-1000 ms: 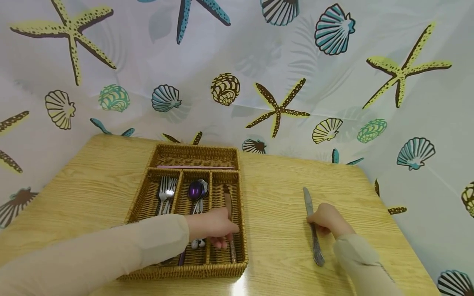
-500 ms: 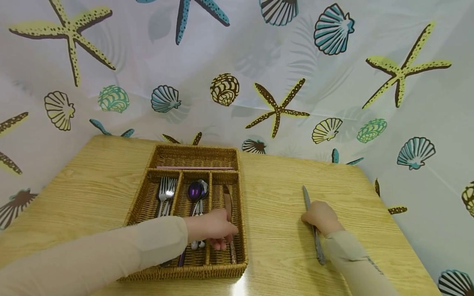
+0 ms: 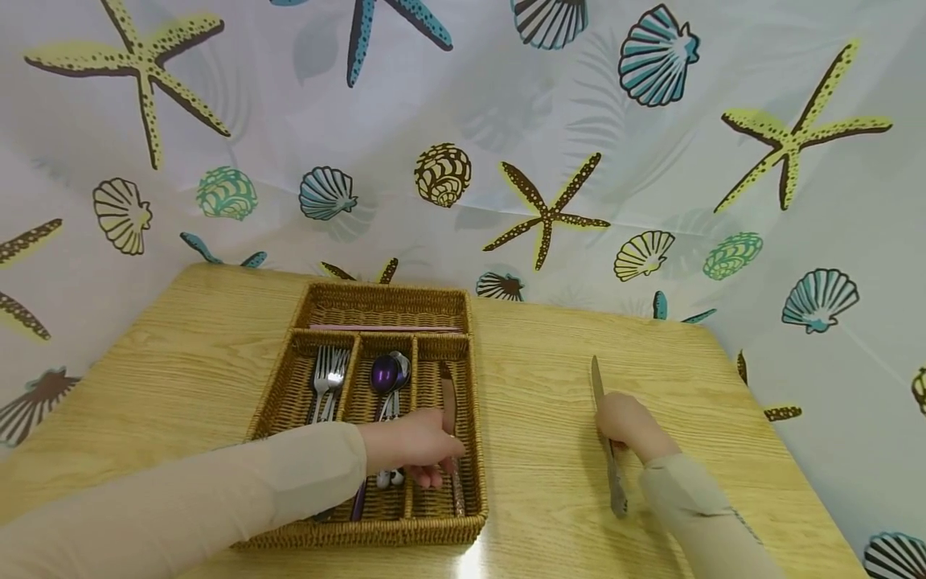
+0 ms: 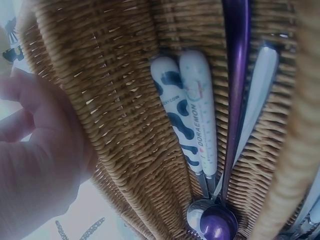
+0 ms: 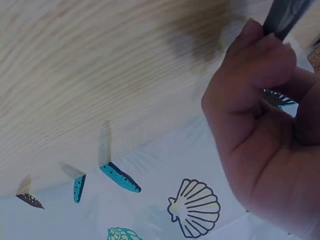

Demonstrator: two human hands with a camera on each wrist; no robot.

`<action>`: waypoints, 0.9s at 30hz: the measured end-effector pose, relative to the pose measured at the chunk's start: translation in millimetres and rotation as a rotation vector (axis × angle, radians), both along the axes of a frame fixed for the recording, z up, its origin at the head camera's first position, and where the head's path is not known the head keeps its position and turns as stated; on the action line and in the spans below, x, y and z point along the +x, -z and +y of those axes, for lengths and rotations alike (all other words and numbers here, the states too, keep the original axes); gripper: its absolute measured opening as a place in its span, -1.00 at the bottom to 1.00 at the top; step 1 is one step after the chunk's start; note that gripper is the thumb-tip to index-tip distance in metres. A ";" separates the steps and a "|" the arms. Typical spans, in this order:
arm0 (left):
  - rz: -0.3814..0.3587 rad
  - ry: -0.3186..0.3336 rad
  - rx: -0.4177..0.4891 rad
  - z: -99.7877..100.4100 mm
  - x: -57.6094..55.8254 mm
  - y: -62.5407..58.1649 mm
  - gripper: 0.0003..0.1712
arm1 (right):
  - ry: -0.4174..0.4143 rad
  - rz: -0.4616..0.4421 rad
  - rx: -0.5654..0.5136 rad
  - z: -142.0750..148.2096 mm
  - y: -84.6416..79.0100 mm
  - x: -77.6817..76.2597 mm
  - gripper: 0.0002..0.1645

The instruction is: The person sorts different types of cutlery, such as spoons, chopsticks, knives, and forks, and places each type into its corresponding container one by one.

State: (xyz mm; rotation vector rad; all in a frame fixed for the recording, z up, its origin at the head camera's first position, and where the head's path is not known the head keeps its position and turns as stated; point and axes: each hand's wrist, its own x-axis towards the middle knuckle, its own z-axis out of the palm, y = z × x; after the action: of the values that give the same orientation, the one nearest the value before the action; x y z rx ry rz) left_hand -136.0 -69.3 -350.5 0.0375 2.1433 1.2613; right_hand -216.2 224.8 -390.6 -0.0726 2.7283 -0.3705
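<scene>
My right hand (image 3: 628, 425) grips a metal table knife (image 3: 617, 490) around its middle, over the right part of the table. Its blade points toward the back and the ornate handle toward the front; the right wrist view shows curled fingers and only a blurred piece of the knife (image 5: 286, 19). My left hand (image 3: 415, 442) reaches into the right compartment of a wicker cutlery tray (image 3: 405, 531). Thumb and fingers pinch a second knife (image 3: 448, 394) lying lengthwise there, its middle covered by the hand. In the left wrist view the left hand (image 4: 45, 150) shows at the compartment wall, that knife hidden.
Forks (image 3: 329, 370) lie in the tray's left compartment. Spoons (image 3: 384, 373), one purple, fill the middle one. A pink stick (image 3: 383, 328) lies across the back compartment. A shell-and-starfish patterned cloth (image 3: 463, 104) hangs behind the wooden table (image 3: 535, 386).
My right hand has shifted slightly and turned the table knife, which now shows more edge-on with its tip a bit farther back. My left hand stays at the knife in the tray.
</scene>
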 end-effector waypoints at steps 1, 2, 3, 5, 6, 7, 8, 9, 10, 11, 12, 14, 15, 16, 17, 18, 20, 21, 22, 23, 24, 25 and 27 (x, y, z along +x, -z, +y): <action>-0.001 -0.002 0.000 -0.1 0.1 -0.1 -0.88 | 0.004 -0.027 -0.046 -1.4 -1.7 -0.9 -0.70; -0.002 -0.003 0.002 0.0 0.2 -0.2 -0.90 | 0.004 -0.045 -0.090 -3.0 -3.4 -1.7 -0.68; -0.003 -0.004 -0.002 0.0 0.3 -0.3 -0.90 | 0.020 -0.068 -0.144 -4.6 -4.8 -2.5 -0.66; -0.011 -0.005 -0.001 0.4 0.3 -0.9 -0.91 | 0.035 -0.111 -0.237 -8.3 -7.4 -4.1 -0.61; -0.015 -0.005 -0.001 0.6 0.1 -1.2 -0.90 | 0.042 -0.133 -0.280 -9.9 -8.3 -4.8 -0.59; -0.019 -0.007 0.001 0.8 0.0 -1.4 -0.90 | 0.049 -0.148 -0.319 -11.6 -9.1 -5.2 -0.58; -0.021 -0.008 0.001 1.1 -0.3 -1.5 -0.89 | 0.050 -0.159 -0.357 -13.1 -9.9 -5.4 -0.59; -0.023 -0.010 0.003 1.3 -0.5 -1.7 -0.88 | 0.055 -0.173 -0.391 -14.6 -10.7 -5.5 -0.59; -0.027 -0.013 0.007 1.5 -0.8 -1.9 -0.88 | 0.052 -0.187 -0.423 -15.7 -11.5 -5.7 -0.60; -0.030 -0.015 0.009 1.6 -1.0 -2.0 -0.87 | 0.060 -0.197 -0.453 -16.8 -12.1 -5.7 -0.61; -0.031 -0.017 0.012 1.6 -1.2 -2.0 -0.87 | 0.062 -0.206 -0.475 -17.6 -12.8 -5.8 -0.63; -0.033 -0.020 0.016 1.6 -1.4 -2.1 -0.88 | 0.070 -0.226 -0.521 -19.0 -14.9 -5.7 -0.66; -0.034 -0.021 0.019 1.5 -1.4 -2.1 -0.89 | 0.076 -0.236 -0.541 -19.4 -15.8 -5.6 -0.67; -0.036 -0.023 0.021 1.4 -1.4 -2.0 -0.89 | 0.079 -0.244 -0.560 -19.6 -16.4 -5.7 -0.68; -0.037 -0.024 0.024 1.4 -1.3 -2.0 -0.89 | 0.088 -0.250 -0.579 -19.8 -17.0 -5.7 -0.69; -0.036 -0.025 0.027 1.3 -1.2 -2.0 -0.88 | 0.089 -0.256 -0.595 -19.8 -17.5 -5.7 -0.70; -0.033 -0.027 0.033 1.5 -0.7 -2.0 -0.87 | 0.087 -0.266 -0.629 -20.1 -18.7 -5.5 -0.71; -0.030 -0.025 0.033 1.6 -0.5 -2.0 -0.86 | 0.085 -0.268 -0.643 -20.5 -19.5 -5.3 -0.71; -0.028 -0.024 0.032 1.8 -0.2 -2.1 -0.85 | 0.083 -0.272 -0.653 -20.9 -20.4 -5.0 -0.71; -0.024 -0.022 0.030 2.0 0.0 -2.3 -0.85 | 0.081 -0.274 -0.661 -21.4 -21.4 -4.7 -0.72; -0.022 -0.020 0.030 2.3 0.3 -2.3 -0.86 | 0.078 -0.275 -0.669 -21.9 -22.3 -4.4 -0.72; -0.019 -0.018 0.029 2.5 0.5 -2.3 -0.86 | 0.076 -0.276 -0.676 -22.7 -23.5 -4.0 -0.72; -0.018 -0.014 0.026 2.7 0.9 -2.6 -0.88 | 0.076 -0.280 -0.687 -24.6 -25.6 -3.4 -0.71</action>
State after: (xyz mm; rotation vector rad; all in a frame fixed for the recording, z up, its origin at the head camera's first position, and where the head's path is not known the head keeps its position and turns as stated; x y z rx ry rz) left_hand -135.1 -66.6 -347.9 0.0219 2.1155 1.2935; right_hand -219.5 200.2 -365.0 -0.0914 2.2197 -1.2221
